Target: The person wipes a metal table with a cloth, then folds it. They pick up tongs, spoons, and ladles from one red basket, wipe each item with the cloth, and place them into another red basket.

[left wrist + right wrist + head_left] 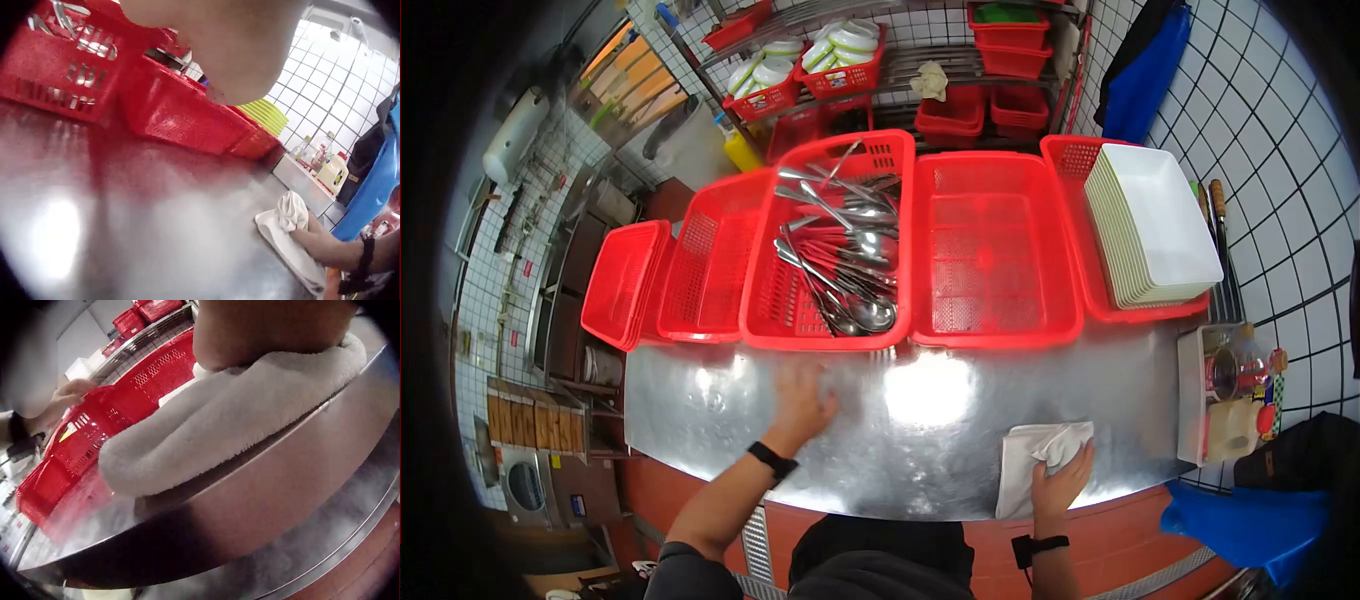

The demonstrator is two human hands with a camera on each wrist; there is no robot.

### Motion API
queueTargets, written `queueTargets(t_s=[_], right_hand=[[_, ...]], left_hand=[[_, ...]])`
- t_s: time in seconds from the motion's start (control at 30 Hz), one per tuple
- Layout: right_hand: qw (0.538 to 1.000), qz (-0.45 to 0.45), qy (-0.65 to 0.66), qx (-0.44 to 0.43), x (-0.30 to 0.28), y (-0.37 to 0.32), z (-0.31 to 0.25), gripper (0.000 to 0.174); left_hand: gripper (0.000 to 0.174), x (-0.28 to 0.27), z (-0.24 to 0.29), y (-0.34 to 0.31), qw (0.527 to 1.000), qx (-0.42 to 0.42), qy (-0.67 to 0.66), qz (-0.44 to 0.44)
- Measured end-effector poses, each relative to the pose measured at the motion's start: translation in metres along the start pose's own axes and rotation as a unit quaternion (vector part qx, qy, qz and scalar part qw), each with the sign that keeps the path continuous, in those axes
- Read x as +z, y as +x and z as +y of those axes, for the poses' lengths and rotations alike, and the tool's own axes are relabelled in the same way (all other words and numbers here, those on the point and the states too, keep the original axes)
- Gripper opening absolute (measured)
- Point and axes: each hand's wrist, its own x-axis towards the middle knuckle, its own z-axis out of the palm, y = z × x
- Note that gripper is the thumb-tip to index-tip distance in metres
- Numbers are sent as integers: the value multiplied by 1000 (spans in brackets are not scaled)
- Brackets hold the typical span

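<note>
2 hands at a metal table (900,470), with 1 white cloth near its front edge.
The right hand (1062,480) pinches a bunched part of the white cloth (1018,460), which lies folded on the tabletop towards the right; the left hand (802,400) is farther in, just in front of the cutlery basket (830,342), its fingers too blurred to tell whether spread or curled. A box (1190,400) of bottles stands at the table's right end. Along the back, red baskets form a row, 1 holding spoons (870,310) and the rightmost a stack of white trays (1160,220). Behind, bowls (845,45) fill 2 baskets on a rack.
</note>
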Motion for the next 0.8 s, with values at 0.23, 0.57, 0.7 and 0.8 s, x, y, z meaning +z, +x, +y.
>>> queueTargets(t_s=[0.23, 0.57, 0.7, 0.8], right_hand=[[999, 9, -12, 30, -6, 0, -21, 74], [990, 13, -119, 72, -4, -77, -44, 48], [988, 28, -134, 72, 5, -122, -71, 37], [991, 37, -120, 43, 9, -143, -83, 41]], left_hand=[[63, -61, -162, 14, 969, -195, 151, -29], [50, -51, -155, -95, 982, -140, 116, 44], [53, -64, -140, -191, 985, -141, -5, 98], [51, -80, -124, -260, 970, -189, -95, 119]])
